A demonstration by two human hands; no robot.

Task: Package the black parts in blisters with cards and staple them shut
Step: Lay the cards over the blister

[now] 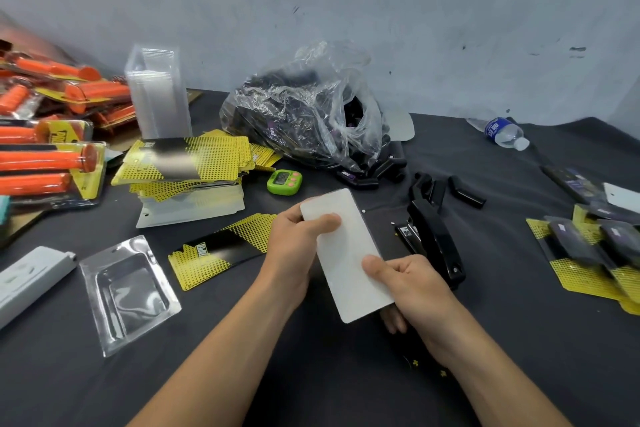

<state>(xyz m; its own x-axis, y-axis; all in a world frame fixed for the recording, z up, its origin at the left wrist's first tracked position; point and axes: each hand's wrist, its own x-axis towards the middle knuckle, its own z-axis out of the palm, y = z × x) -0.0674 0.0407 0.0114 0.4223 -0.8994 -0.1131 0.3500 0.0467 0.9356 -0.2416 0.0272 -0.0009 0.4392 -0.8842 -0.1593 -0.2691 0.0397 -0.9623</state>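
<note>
Both hands hold one package (343, 253) with its white card back facing me, above the dark table. My left hand (294, 243) grips its upper end, thumb on the card. My right hand (412, 284) pinches the lower right edge, thumb on top. What lies under the card is hidden. A black stapler (433, 239) lies just right of the package. An empty clear blister (128, 291) and a loose yellow-black card (221, 250) lie to the left. Loose black parts (464, 194) spill from a clear plastic bag (304, 107) behind.
A stack of yellow cards (187, 170) and a stack of clear blisters (159, 94) stand at the back left, beside orange packaged items (52, 156). Finished packs (595, 250) lie at right. A green timer (284, 181), a water bottle (502, 132) and a white power strip (27, 281) are also on the table.
</note>
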